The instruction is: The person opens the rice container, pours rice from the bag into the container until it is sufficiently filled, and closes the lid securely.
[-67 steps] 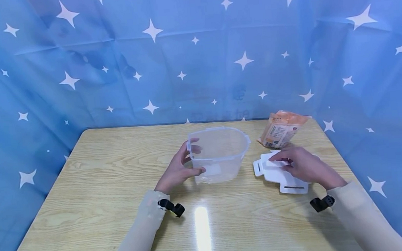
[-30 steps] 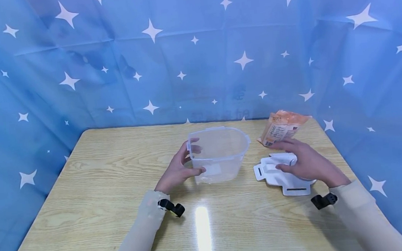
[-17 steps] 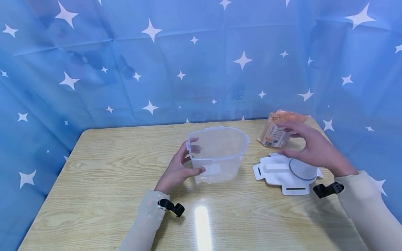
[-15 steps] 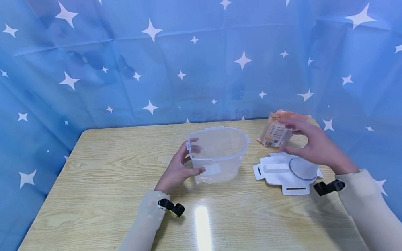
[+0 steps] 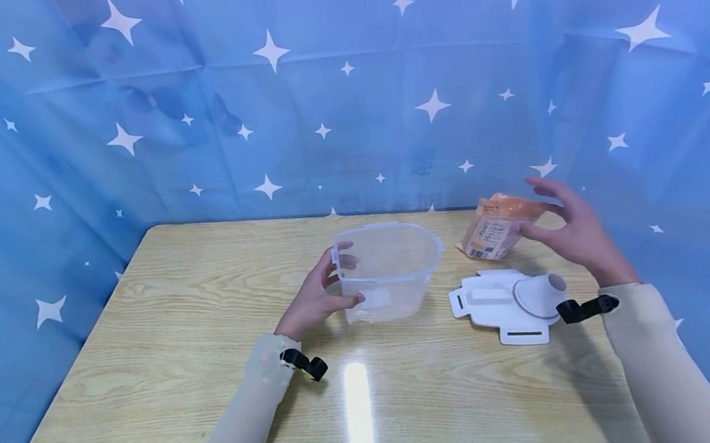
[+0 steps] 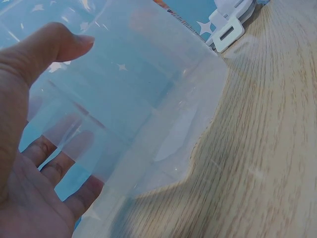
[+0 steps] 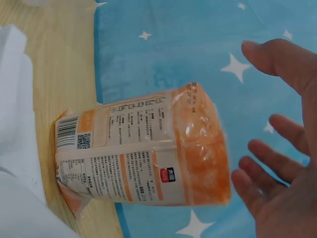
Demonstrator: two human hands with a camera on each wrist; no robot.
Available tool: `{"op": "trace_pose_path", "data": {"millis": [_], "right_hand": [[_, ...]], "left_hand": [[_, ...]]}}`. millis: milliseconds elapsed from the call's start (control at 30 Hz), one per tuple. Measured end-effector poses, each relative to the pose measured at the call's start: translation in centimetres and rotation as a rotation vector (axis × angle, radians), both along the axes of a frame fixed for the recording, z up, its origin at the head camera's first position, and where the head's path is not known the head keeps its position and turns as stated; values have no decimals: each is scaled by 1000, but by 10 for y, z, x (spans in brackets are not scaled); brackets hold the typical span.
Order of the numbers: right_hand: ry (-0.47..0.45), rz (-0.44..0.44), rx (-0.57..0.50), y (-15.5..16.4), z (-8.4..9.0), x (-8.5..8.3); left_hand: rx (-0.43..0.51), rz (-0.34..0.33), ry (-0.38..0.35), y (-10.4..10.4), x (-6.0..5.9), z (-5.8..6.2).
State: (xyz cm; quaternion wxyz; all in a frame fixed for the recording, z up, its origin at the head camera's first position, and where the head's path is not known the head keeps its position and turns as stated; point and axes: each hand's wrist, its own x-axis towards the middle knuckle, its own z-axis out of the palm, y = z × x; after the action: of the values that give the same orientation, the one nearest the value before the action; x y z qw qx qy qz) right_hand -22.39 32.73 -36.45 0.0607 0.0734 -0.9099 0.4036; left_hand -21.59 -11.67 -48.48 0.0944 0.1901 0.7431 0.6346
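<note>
A clear plastic storage container (image 5: 394, 296) stands on the table, its top uncovered. My left hand (image 5: 320, 296) grips its left side, thumb on the near wall and fingers round the far one; in the left wrist view the fingers show blurred through the plastic (image 6: 143, 109). To the right lies a white lid (image 5: 487, 301) with slotted locking flaps and a round raised spout. Behind the lid an orange and white printed food bag (image 5: 491, 233) stands, leaning slightly. My right hand (image 5: 577, 232) hovers at the bag's right, fingers spread; the right wrist view shows a gap between hand (image 7: 285, 186) and bag (image 7: 138, 153).
The wooden table (image 5: 207, 285) has a bright light reflection (image 5: 358, 406) near its front middle. A blue cloth (image 5: 348, 151) with white stars hangs behind it and at both sides. The lid lies between the bag and the table's front.
My right hand has let go of the lid, which now lies on the table, and moved back and up to the right side of the bag. My left hand and the container have stayed put.
</note>
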Motion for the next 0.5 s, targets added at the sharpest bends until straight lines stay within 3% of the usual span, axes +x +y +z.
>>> {"op": "trace_pose_path", "data": {"millis": [267,500], "right_hand": [[-76,-79,-75,17,-2,-11],[-154,-59,-92,29,-9,-22]], "left_hand": [[-1,-2,10,1,0,1],[4,-4,6,1,0,0]]}}
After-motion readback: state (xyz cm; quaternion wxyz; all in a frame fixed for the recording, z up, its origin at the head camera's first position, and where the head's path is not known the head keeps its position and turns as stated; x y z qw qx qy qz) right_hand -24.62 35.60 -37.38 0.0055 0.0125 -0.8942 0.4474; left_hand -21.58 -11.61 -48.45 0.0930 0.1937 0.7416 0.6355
